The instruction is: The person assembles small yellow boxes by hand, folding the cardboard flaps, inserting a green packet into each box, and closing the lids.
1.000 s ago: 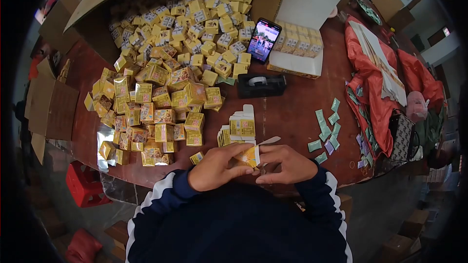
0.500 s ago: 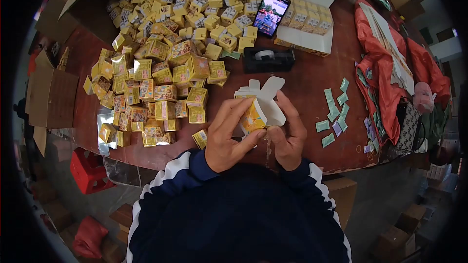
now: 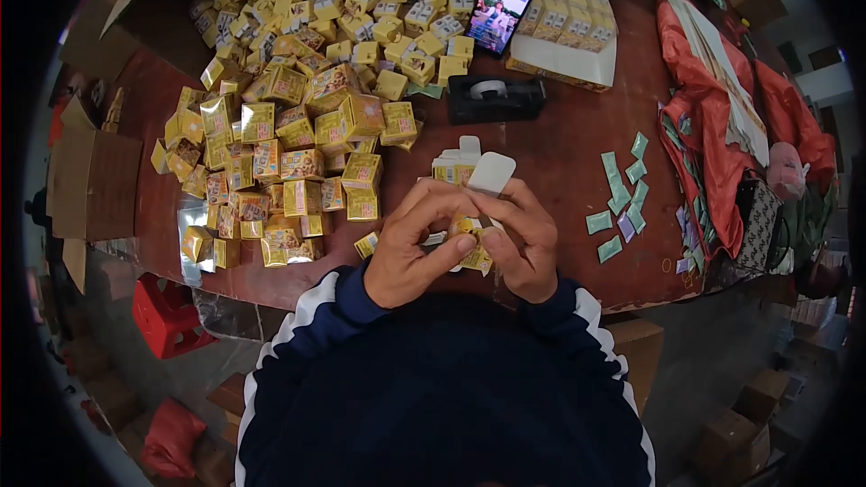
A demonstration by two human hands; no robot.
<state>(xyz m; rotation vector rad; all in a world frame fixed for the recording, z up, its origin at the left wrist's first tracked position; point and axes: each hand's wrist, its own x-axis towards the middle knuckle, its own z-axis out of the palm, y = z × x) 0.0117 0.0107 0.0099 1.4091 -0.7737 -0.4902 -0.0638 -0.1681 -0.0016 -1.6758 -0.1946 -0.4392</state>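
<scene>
Between both hands is a small yellow carton [image 3: 474,255] with a white flap [image 3: 492,173] standing up at its far side. My left hand [image 3: 418,239] has its fingers curled round the left of the carton, thumb on its near side. My right hand [image 3: 520,243] grips the right of it, thumb close to the left thumb. The fingertips of both hands nearly meet over the carton and hide much of it. Just beyond the hands lies another pale carton piece [image 3: 454,169] with white flaps.
Wrapped yellow boxes [image 3: 298,164] are heaped at the left, with more small cartons [image 3: 361,0] behind. A black tape dispenser [image 3: 496,99], a phone [image 3: 499,13] and an open display box [image 3: 564,63] stand beyond my hands. Green sachets [image 3: 616,182] and red plastic [image 3: 704,117] lie at the right.
The carton has turned and sits lower between my hands, showing less of its open top. My fingers have closed in over it. The view has shifted slightly.
</scene>
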